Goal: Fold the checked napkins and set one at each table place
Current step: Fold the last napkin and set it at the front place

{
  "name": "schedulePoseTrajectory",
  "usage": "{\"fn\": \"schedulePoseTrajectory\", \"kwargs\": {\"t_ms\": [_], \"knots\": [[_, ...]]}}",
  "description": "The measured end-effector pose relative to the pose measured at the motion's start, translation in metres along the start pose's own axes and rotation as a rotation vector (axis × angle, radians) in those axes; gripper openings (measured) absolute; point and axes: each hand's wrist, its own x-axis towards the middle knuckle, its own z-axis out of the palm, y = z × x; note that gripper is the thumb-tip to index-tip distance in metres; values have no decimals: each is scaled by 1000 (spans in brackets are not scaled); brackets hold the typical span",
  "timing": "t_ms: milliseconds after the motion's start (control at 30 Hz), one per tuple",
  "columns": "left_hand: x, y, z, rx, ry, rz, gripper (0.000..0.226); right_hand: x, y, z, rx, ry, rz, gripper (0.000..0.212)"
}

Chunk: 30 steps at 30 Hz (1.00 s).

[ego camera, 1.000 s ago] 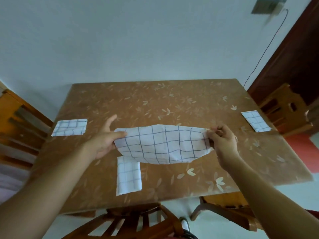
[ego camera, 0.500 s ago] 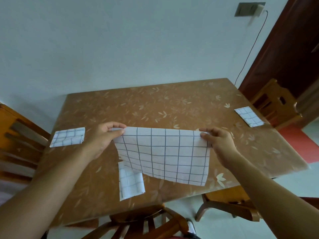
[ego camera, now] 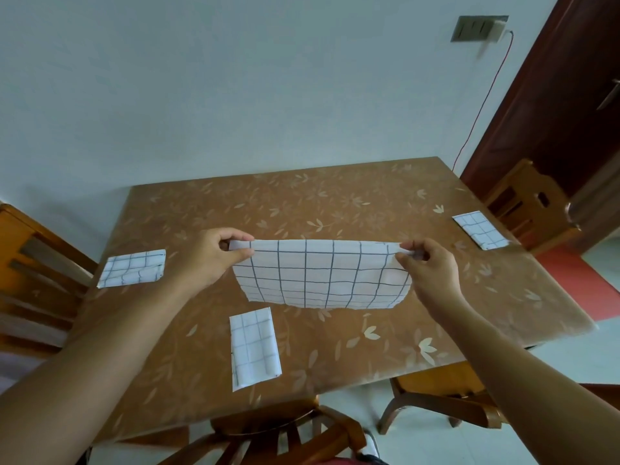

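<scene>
Left hand (ego camera: 208, 260) and right hand (ego camera: 426, 266) each pinch a top corner of the white checked cloth napkin (ego camera: 322, 276). It is stretched taut in the air above the brown leaf-patterned table (ego camera: 335, 203) with its lower edge hanging free, probably to square the edges for a fold. Folded napkins lie flat at places: left-edge napkin (ego camera: 132, 268), near-edge napkin (ego camera: 255, 352), right-edge napkin (ego camera: 479, 229). No containers in view.
</scene>
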Motion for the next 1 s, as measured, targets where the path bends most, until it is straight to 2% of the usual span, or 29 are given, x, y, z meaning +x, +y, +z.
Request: {"fn": "schedulePoseTrajectory", "kwargs": {"t_ms": [100, 200, 333, 400, 467, 533, 600, 667, 700, 767, 833, 867, 900, 933, 967, 1000], "knots": [[-1, 2, 2, 70, 18, 19, 9, 1, 6, -4, -81, 27, -45, 7], [-2, 9, 5, 78, 54, 105, 15, 0, 12, -7, -157, 23, -75, 17], [-1, 15, 4, 112, 70, 170, 15, 1, 17, -9, -198, 13, -71, 5], [2, 16, 2, 145, 68, 195, 20, 1, 21, -11, -222, 12, -74, 15], [5, 18, 2, 161, 79, 217, 23, 1, 27, -15, -271, 6, -89, 14], [8, 21, 2, 169, 104, 250, 15, 3, 34, -18, -410, -62, -96, 10], [9, 29, 3, 209, 101, 340, 7, 4, 38, -20, -553, -199, -106, 13], [7, 46, 4, 269, 72, 463, 14, -1, 33, -16, -592, -328, -116, 10], [5, 57, 5, 290, 48, 525, 20, -6, 27, -11, -586, -388, -118, 14], [0, 83, 8, 333, -9, 679, 28, -17, 10, 8, -538, -470, -170, 38], [-4, 108, 11, 360, -82, 812, 28, -24, -15, 29, -416, -495, -234, 63], [-6, 117, 11, 367, -109, 860, 27, -28, -30, 38, -356, -513, -259, 68], [-8, 125, 10, 377, -120, 898, 27, -30, -42, 45, -299, -536, -266, 64], [-9, 131, 8, 391, -120, 924, 26, -32, -52, 51, -259, -541, -262, 48], [-10, 136, 6, 400, -114, 937, 23, -33, -59, 55, -238, -554, -256, 23], [-10, 139, 3, 399, -113, 928, 18, -33, -66, 57, -215, -553, -263, 18]]}}
